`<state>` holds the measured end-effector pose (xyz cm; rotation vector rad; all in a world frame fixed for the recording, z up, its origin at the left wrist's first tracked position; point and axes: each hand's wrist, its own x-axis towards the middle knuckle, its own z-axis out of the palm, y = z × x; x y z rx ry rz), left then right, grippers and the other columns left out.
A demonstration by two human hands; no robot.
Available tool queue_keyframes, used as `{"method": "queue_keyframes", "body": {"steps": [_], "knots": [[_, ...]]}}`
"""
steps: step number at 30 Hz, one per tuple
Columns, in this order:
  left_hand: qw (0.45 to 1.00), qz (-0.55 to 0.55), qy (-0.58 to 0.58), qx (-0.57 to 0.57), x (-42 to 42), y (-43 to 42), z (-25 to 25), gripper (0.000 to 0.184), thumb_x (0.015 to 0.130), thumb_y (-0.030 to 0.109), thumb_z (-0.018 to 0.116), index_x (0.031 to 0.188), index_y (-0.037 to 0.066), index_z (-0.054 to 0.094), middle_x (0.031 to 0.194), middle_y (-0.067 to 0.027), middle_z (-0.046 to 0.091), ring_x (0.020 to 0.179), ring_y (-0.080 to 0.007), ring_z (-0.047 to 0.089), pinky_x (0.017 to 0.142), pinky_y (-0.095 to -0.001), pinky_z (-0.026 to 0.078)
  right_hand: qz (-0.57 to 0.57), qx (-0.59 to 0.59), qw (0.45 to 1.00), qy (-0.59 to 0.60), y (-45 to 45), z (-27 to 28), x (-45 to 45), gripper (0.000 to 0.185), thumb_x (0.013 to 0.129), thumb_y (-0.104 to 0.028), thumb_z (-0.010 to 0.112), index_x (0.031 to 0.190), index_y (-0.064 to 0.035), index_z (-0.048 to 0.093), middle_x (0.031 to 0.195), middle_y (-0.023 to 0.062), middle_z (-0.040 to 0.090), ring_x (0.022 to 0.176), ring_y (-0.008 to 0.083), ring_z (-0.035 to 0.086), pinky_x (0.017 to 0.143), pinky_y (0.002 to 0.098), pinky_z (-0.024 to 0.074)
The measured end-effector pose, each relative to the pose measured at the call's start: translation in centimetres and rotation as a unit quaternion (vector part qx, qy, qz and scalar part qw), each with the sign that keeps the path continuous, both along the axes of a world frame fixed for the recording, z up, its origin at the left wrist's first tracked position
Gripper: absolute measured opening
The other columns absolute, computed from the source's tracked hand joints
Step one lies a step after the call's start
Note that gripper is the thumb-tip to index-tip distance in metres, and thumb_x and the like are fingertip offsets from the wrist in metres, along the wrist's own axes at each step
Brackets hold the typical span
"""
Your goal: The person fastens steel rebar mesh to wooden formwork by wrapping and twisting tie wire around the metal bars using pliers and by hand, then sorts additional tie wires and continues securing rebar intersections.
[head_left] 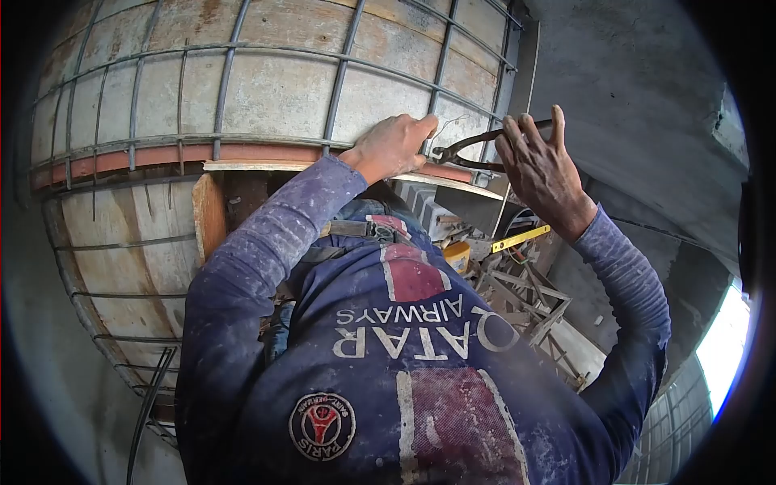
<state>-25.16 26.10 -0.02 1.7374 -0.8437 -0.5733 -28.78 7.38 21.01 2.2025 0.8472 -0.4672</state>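
Note:
My right hand (pixel 540 170) grips the handles of dark metal pincers (pixel 469 145), its index or little finger raised. The pincers' jaws point left, toward my left hand, and the handles are spread. My left hand (pixel 392 147) is closed beside a vertical rebar (pixel 437 85), at the lower edge of the rebar grid (pixel 343 61). What its fingers hold is hidden. A thin tie wire (pixel 457 125) sticks out between the left fingertips and the pincers. Behind the grid stand pale boards (pixel 279 89).
A reddish strip (pixel 267 152) and a wooden edge (pixel 259 166) run below the grid. Lower right are a yellow spirit level (pixel 520 238), a yellow container (pixel 457 257) and a heap of scrap timber (pixel 529 303). More rebar crosses boards (pixel 121 279) at left. A concrete wall (pixel 638 89) rises at right.

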Motion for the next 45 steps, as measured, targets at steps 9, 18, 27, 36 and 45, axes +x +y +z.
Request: {"method": "queue_keyframes", "body": {"steps": [9,18,27,36,45], "knots": [[1.0,0.003,-0.003,0.012,-0.1,-0.2,-0.2,0.04,0.072,0.013,0.077,0.102,0.002,0.053,0.08,-0.0225,0.068,0.084,-0.0432,0.069,0.073,-0.0489,0.054,0.067,0.006,0.998,0.017,0.8,-0.8,1.9,0.023,0.093,-0.025,0.058,0.11,-0.0102,0.063,0.11,0.0077,0.054,0.118,0.0231,0.051,0.111,0.0696,0.0321],[1.0,-0.003,-0.019,0.023,0.0,0.0,0.4,0.042,0.072,0.012,0.079,0.104,0.001,0.054,0.079,-0.022,0.069,0.084,-0.0421,0.07,0.075,-0.048,0.056,0.06,0.022,0.995,0.079,2.0,0.1,3.4,0.015,0.094,-0.021,0.061,0.102,-0.009,0.063,0.103,0.0057,0.054,0.107,0.0214,0.054,0.097,0.0488,0.0442],[1.0,-0.013,-0.001,0.008,0.0,-0.3,-0.1,0.037,0.072,0.004,0.076,0.103,0.002,0.056,0.078,-0.019,0.069,0.081,-0.0377,0.071,0.073,-0.0468,0.055,0.061,-0.003,0.991,0.121,2.2,0.6,3.5,0.022,0.099,-0.025,0.057,0.112,-0.0069,0.06,0.092,0.0039,0.059,0.095,0.0171,0.06,0.084,0.0353,0.0489],[0.999,-0.037,0.012,-0.015,0.1,-0.3,-0.3,0.051,0.072,-0.002,0.073,0.118,0.004,0.051,0.086,-0.0138,0.069,0.089,-0.0355,0.068,0.079,-0.0458,0.053,-0.306,0.055,0.886,0.345,1.7,0.9,3.7,0.046,0.088,-0.022,0.076,0.116,-0.0005,0.046,0.077,0.0147,0.069,0.069,0.0271,0.072,0.062,0.0432,0.0561],[0.999,-0.03,-0.009,-0.013,-0.1,-0.8,-1.0,0.053,0.071,-0.006,0.07,0.119,0.004,0.051,0.078,-0.0129,0.068,0.084,-0.036,0.069,0.075,-0.0457,0.054,-0.606,0.072,0.693,0.384,3.2,2.3,3.6,0.079,0.068,-0.014,0.091,0.122,0.0072,0.038,0.087,0.0204,0.07,0.075,0.0298,0.072,0.065,0.0403,0.0582]]}}
